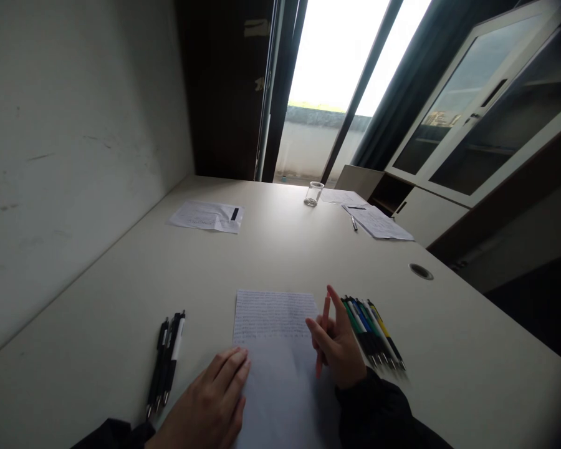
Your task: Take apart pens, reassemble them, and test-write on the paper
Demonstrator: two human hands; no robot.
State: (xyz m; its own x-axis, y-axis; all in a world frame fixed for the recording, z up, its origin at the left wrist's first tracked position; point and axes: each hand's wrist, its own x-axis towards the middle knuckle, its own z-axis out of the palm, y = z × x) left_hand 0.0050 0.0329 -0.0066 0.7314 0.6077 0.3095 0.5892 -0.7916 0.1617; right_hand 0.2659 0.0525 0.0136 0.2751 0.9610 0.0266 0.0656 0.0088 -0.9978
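Note:
A sheet of paper (280, 380) lies in front of me, its upper part covered with lines of handwriting and its lower part blank. My left hand (215, 396) rests flat over the sheet's left edge, fingers stretched out. Above the right side of the sheet, my right hand (339, 346) grips a pinkish-red pen (326, 312), held nearly upright with the index finger raised along its top end. Just right of that hand is a row of colored pens (374, 333) in green, blue, white and yellow. Left of my left hand lie several black and white pens (166, 362).
The white table (280, 249) meets a wall (84, 156) on the left. Toward the back are a glass (313, 194), a paper sheet (208, 216), stacked papers (378, 221) and a pen (354, 223). A round cable hole (421, 271) is at the right.

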